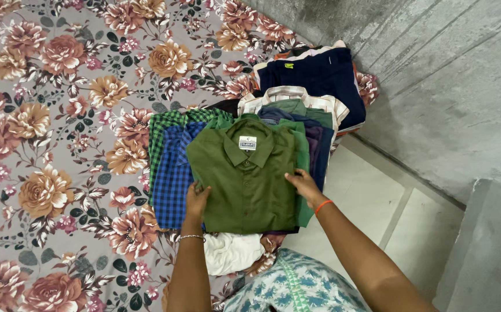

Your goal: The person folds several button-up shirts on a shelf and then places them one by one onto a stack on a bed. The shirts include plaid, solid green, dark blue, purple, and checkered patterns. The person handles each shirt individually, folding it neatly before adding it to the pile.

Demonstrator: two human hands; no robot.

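Observation:
A folded olive-green shirt (245,179) lies on top of a pile of folded shirts on the flowered bedsheet (60,115). My left hand (195,199) grips its left edge, fingers curled under the fabric. On the shirt's right edge rests my right hand (303,184), with an orange band on the wrist. Under it lie a blue checked shirt (172,179) and a green checked shirt (161,124) on the left. Green and purple folded shirts (314,144) show on the right.
A second pile with a navy garment (320,75) on top sits further back by the grey wall (453,86). A white cloth (230,251) lies near my lap. Pale floor tiles (377,208) run to the right of the bed.

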